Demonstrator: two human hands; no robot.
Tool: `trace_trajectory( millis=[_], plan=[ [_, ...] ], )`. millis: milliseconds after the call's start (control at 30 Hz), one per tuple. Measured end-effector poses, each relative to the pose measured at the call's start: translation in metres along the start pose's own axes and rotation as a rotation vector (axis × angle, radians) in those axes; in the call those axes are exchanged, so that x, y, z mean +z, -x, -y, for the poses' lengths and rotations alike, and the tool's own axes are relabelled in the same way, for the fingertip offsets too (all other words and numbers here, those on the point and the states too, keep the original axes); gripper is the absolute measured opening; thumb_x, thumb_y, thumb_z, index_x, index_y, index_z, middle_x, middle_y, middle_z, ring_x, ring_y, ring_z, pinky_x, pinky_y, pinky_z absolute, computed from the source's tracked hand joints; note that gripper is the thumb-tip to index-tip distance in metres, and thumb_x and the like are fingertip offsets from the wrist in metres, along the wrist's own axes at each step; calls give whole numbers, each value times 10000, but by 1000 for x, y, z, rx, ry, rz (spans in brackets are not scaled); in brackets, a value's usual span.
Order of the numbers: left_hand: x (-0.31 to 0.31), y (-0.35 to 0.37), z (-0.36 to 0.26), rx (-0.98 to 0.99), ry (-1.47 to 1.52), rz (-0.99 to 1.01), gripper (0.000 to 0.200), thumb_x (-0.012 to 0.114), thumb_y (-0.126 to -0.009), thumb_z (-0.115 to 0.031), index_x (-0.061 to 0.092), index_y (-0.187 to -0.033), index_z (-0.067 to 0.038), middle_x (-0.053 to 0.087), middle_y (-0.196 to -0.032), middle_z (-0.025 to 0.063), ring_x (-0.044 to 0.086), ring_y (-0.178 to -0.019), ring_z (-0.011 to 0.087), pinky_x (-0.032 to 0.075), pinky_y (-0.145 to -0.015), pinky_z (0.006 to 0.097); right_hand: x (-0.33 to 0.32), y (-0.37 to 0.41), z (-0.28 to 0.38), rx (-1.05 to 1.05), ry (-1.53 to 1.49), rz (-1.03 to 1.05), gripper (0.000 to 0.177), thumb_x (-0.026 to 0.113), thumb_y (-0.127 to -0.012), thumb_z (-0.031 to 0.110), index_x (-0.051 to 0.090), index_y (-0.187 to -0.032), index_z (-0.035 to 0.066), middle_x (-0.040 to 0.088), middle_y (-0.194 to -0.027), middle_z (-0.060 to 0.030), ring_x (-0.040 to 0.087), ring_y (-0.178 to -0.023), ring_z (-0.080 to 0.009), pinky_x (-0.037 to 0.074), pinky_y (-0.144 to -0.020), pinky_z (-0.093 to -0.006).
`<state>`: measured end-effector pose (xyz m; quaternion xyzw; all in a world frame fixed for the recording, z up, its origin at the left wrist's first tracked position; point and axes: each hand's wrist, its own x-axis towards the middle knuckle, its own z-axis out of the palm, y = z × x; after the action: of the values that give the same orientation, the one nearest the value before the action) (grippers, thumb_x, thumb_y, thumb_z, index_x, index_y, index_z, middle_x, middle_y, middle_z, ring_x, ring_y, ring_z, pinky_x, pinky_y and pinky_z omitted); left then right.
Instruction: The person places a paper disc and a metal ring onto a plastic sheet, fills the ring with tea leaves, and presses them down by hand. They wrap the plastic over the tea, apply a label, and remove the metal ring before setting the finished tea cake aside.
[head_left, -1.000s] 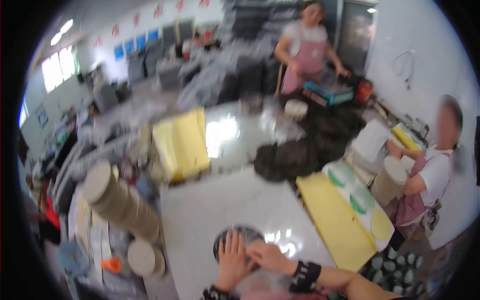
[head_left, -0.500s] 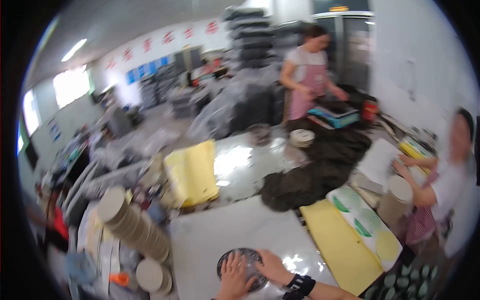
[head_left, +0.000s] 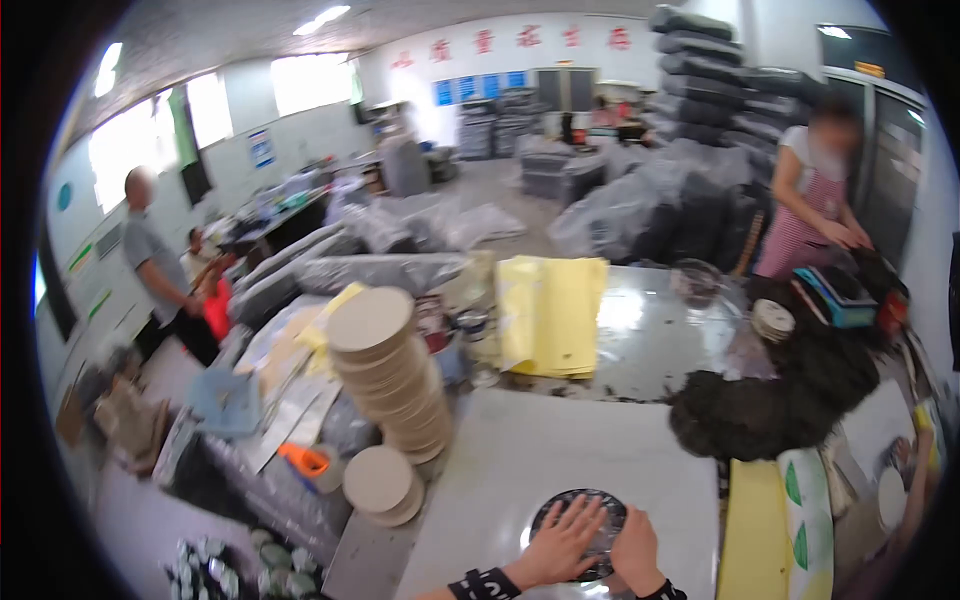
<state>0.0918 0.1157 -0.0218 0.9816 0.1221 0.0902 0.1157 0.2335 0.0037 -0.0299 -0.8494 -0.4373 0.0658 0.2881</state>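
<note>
A dark, shiny round disc (head_left: 598,508) lies on the pale sheet of the worktop (head_left: 490,470) in front of me; its exact kind cannot be made out. My left hand (head_left: 562,543) rests flat on it with fingers spread, covering its left and middle part. At the disc's right edge, my right hand (head_left: 635,548) has its fingers curled together against the rim. Black bands with white marks circle both wrists. To the left, a tall stack of round beige discs (head_left: 385,370) leans slightly, with a shorter stack (head_left: 382,485) in front of it.
Yellow sheets (head_left: 550,318) lie beyond the worktop. A dark fibrous heap (head_left: 760,410) spreads at the right, near white round pieces (head_left: 772,318). A person in a checked apron (head_left: 805,215) works at the far right; another in grey (head_left: 155,260) stands left. Orange-handled tool (head_left: 303,460) lies left.
The view has swung left, so the person in grey appears and the near-right co-worker is mostly out of frame. My right hand's fingers have curled in at the disc's edge; my left stays flat.
</note>
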Motion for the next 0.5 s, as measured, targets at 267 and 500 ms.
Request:
trace_trajectory(
  millis=[267,500],
  plan=[
    [2,-2,-3,33,7,-9,877,679,-861,-418,346,-1532,39,307,-1624,217,229,-1531,387,122,-1228,578,10,16,6,-168,-39,67,201,606,-868,76,637,-1058,20,628,-1033,-149,628,-987,-344,539,-817,-400],
    [2,-9,-2,68,40,79,875,704,-852,-369,348,-1514,78,302,-1615,249,225,-1527,400,158,-1227,560,-51,33,-64,-225,-28,-327,73,588,-841,73,610,-892,26,590,-897,-178,571,-851,-388,485,-744,-479]
  ],
)
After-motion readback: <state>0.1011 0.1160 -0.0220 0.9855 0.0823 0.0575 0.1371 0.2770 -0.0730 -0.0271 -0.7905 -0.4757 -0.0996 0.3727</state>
